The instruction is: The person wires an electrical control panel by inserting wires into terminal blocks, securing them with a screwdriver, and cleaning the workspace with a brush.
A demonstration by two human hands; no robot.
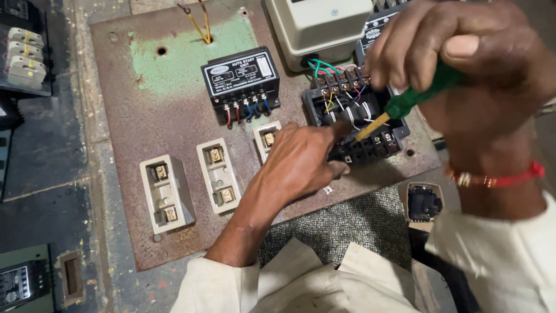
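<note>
Right hand (463, 64), fingers wrapped round green-handled screwdriver with yellow shaft (405, 104), tip down in open black wired contactor block (356, 124) at right edge of rusty metal mounting plate (145, 104)

Left hand (301, 159) rests on block's front edge, fingers loosely spread, holding nothing

Three cream fuse holders (217, 174) just left; black relay unit (240, 75) above

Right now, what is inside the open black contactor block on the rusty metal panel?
Inside the black contactor block: white, yellow and blue wires and screw terminals, with the green-handled screwdriver tip reaching in. The left hand covers its lower left corner.
</note>
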